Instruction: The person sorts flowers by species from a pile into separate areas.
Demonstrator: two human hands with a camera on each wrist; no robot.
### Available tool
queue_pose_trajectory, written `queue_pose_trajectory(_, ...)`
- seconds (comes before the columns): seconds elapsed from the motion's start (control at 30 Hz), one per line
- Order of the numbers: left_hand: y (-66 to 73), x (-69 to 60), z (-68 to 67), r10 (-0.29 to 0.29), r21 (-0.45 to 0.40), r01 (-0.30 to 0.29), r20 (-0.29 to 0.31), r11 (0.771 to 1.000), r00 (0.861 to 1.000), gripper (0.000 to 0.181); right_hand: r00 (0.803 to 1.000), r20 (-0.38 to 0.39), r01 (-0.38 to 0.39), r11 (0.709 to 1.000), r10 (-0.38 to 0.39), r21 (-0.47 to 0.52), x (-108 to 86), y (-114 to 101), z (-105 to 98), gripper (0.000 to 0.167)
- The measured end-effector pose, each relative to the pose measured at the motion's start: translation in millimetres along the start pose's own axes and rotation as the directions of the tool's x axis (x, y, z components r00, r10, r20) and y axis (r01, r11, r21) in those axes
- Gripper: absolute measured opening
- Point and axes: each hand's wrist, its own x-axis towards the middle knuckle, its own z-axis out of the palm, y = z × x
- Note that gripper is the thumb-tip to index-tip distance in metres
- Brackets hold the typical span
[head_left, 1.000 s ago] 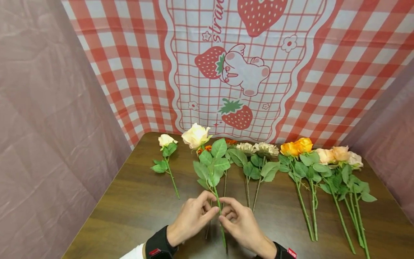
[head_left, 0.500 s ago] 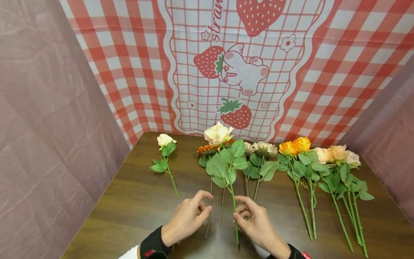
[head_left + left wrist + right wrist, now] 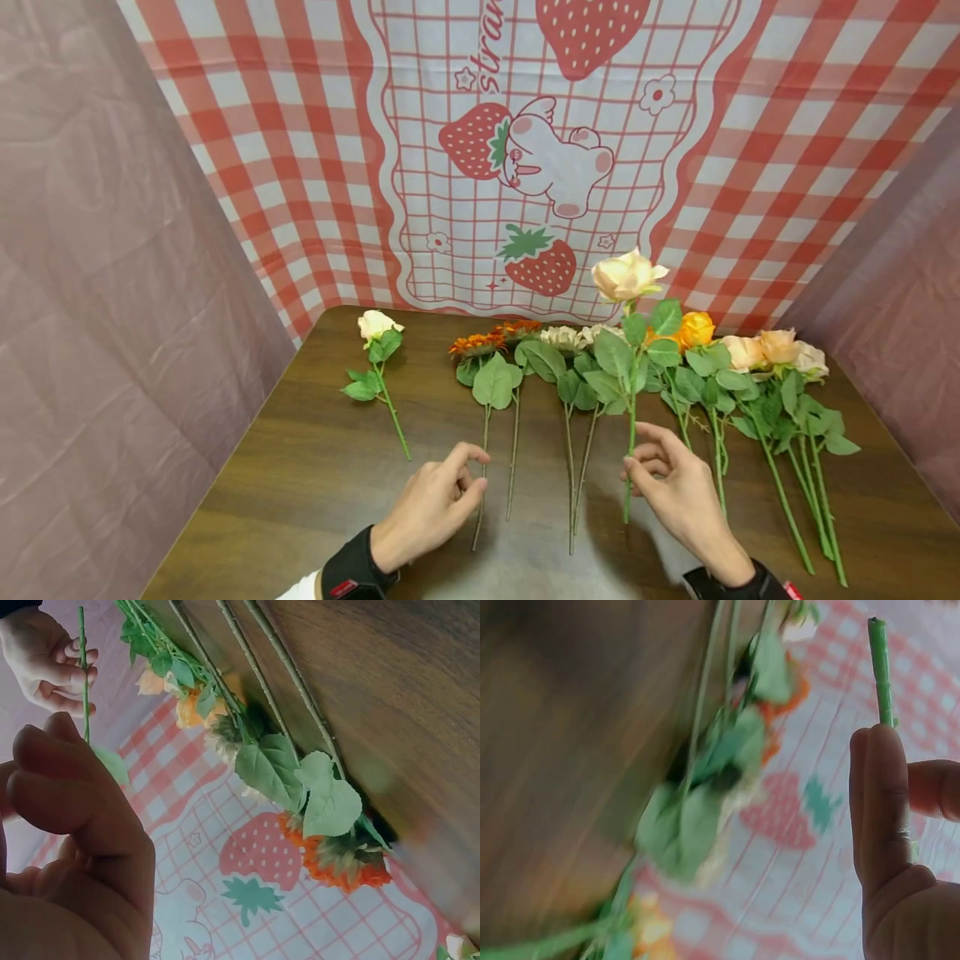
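Observation:
My right hand [image 3: 678, 487] pinches the green stem of a cream rose [image 3: 628, 277], holding it upright above the table with the bloom at the top. In the right wrist view the cut end of that stem [image 3: 880, 664] sticks out past the fingers. My left hand [image 3: 435, 497] hovers over the table, fingers loosely bent and nothing in them. It is nearest to the thin stems of two orange flowers [image 3: 480, 345], which also show in the left wrist view below its fingers. To the left lies a single cream rose [image 3: 378, 325] with its leaves.
On the brown table [image 3: 300, 500], whitish flowers [image 3: 562, 337] lie beside the orange ones. Farther right are orange roses [image 3: 697, 328], then peach and pale roses [image 3: 777, 346], stems toward me. A red-checked strawberry cloth [image 3: 555, 158] hangs behind; pinkish drapes [image 3: 127, 333] flank the table.
The cream rose has passed from between both hands into the right hand alone, which has carried it rightward. My left hand let go of the stem and has stayed nearly in place.

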Motion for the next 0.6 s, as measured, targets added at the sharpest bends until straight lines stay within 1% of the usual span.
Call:
queue_pose_trajectory(0.07,-0.4,0.0,0.1,0.000,0.003,0.000,0.000,1.000,1.000,0.021,0.999,-0.046,0.013,0.997,-0.017,-0.076,1.0,37.4,-10.0,0.053)
queue_pose_trajectory(0.1,-0.6,0.1,0.2,0.001,0.006,-0.001,0.001,1.000,1.000,0.021,0.998,-0.067,0.003,0.993,-0.011,-0.116,1.1,52.0,-16.4,0.054)
queue_pose_trajectory(0.13,-0.8,0.1,0.2,0.001,0.006,-0.001,0.000,1.000,1.000,0.021,0.997,-0.081,-0.018,0.989,0.005,-0.149,1.3,59.2,-24.7,0.055)
queue_pose_trajectory(0.17,-1.1,0.1,0.2,0.003,0.009,-0.003,-0.001,1.000,1.000,0.021,0.995,-0.098,-0.047,0.985,0.031,-0.168,1.4,61.5,-33.8,0.055)
queue_pose_trajectory(0.2,-1.3,0.1,0.3,0.006,0.012,-0.006,-0.004,1.000,1.000,0.021,0.992,-0.108,-0.076,0.980,0.057,-0.184,1.6,59.0,-43.9,0.055)
queue_pose_trajectory(0.27,-1.9,0.1,0.3,0.009,0.018,-0.009,-0.006,1.000,1.000,0.021,0.984,-0.124,-0.147,0.969,0.124,-0.198,1.6,43.1,-64.8,0.054)
queue_pose_trajectory(0.33,-2.5,-0.2,0.3,0.013,0.022,-0.012,-0.007,1.000,1.000,0.021,0.973,-0.129,-0.215,0.955,0.191,-0.206,1.3,24.9,-84.4,0.054)
queue_pose_trajectory(0.4,-2.9,-0.3,0.2,0.015,0.023,-0.015,-0.007,1.000,1.000,0.021,0.960,-0.123,-0.275,0.934,0.252,-0.229,0.9,13.4,-101.7,0.054)
queue_pose_trajectory(0.47,-3.1,-0.7,0.4,0.015,0.019,-0.014,-0.005,1.000,1.000,0.021,0.946,-0.112,-0.322,0.909,0.303,-0.263,0.1,13.0,-115.9,0.055)
queue_pose_trajectory(0.6,-3.5,-1.6,0.9,0.011,0.014,-0.011,-0.004,1.000,1.000,0.020,0.918,-0.055,-0.390,0.863,0.394,-0.322,0.4,28.6,-136.6,0.056)
